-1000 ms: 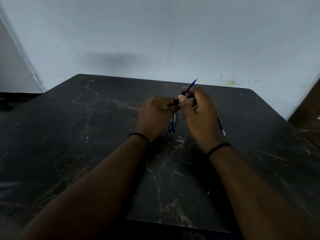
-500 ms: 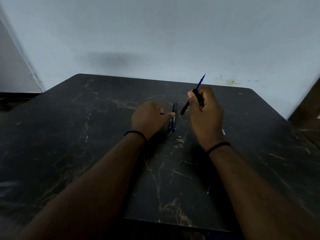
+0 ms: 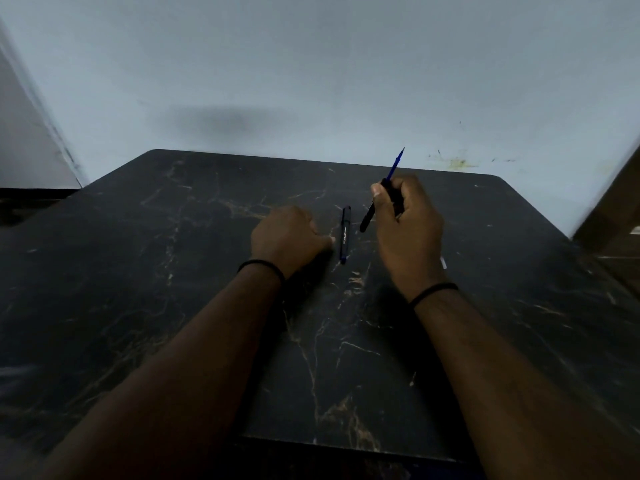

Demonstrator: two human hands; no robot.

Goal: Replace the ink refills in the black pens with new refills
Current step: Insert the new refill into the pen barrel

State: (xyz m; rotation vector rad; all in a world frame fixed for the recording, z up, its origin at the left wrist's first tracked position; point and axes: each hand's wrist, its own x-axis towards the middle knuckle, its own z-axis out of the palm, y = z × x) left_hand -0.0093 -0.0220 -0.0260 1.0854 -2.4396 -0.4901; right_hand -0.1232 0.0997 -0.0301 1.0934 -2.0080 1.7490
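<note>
One black pen [image 3: 380, 205] with its blue refill [image 3: 396, 166] protruding sits gripped in the right hand [image 3: 405, 223]; another pen [image 3: 345, 235] lies on the surface [image 3: 173, 271] (apparently untouched), left hand [image 3: 287, 237] loosely curled, empty.

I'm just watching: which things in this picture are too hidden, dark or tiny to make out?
- Head view: the middle of the pen is hidden inside the right hand; only its black end and the blue refill show.
- The print on the black pen lying on the table is too small to read.
- The left hand shows only its back; whether its curled fingers hold anything is hidden.
- A small white thing pokes out behind the right hand; the hand covers the rest.
</note>
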